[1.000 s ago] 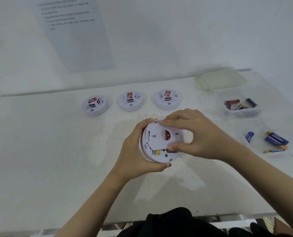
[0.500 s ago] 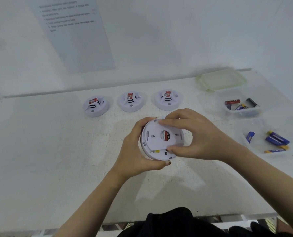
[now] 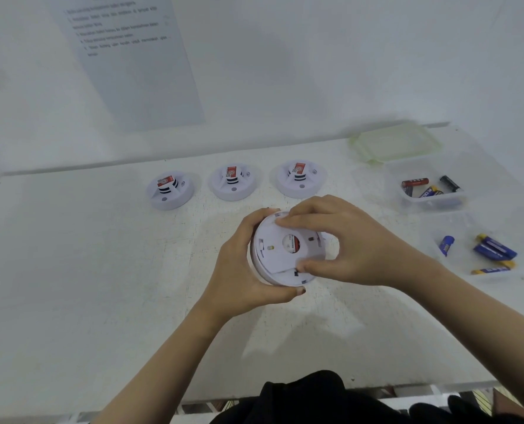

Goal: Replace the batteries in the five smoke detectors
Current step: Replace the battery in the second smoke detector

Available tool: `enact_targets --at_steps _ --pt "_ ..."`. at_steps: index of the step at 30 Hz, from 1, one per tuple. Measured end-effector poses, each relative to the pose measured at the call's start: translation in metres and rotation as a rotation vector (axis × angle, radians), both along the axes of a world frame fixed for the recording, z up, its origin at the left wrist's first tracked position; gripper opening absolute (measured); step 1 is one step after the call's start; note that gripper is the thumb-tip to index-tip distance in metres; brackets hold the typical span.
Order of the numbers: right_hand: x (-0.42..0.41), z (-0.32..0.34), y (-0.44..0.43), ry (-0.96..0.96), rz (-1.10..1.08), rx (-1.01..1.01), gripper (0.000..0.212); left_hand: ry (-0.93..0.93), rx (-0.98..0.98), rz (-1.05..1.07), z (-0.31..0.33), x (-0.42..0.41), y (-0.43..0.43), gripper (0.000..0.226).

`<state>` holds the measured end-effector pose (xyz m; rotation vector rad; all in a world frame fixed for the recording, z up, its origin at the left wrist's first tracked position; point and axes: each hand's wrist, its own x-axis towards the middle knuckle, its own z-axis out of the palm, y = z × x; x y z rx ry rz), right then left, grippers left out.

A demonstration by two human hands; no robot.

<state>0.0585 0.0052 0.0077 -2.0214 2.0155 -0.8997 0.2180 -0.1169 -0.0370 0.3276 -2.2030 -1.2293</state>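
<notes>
Cradling the smoke detector (image 3: pixel 273 258) just over the surface (image 3: pixel 101 270), underside up, left grip (image 3: pixel 239 270) curled round its rim; right grip (image 3: pixel 355 243) pinching across it, far edge to near edge, poised for twisting.

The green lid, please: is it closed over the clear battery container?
No, the green lid lies flat on the table behind the open container.

The white worktop (image 3: pixel 71 270) carries three smoke detectors (image 3: pixel 233 182) in a row, a green lid (image 3: pixel 397 142), a clear tub (image 3: pixel 432 205) and blue batteries (image 3: pixel 495 247) at the right.
</notes>
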Motion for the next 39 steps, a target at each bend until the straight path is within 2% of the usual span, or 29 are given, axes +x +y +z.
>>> enact_targets --at_steps 3,14,23,35,39 --pt "0.000 0.001 -0.001 -0.054 -0.031 0.004 0.055 0.020 -0.012 0.012 0.000 0.001 -0.001 0.092" --pt "0.000 0.000 0.001 -0.069 -0.002 0.013 0.060 0.056 0.019 0.031 0.002 0.001 0.001 0.089" --pt "0.005 0.005 0.000 0.110 -0.031 -0.084 0.061 0.057 -0.037 0.030 0.007 0.002 0.002 0.091" --pt "0.011 0.000 0.001 0.140 -0.086 -0.120 0.058 0.065 -0.080 0.087 0.000 0.002 0.008 0.091" --pt "0.010 -0.002 -0.001 0.143 -0.090 -0.055 0.060 0.048 -0.048 0.097 -0.004 -0.001 0.004 0.090"
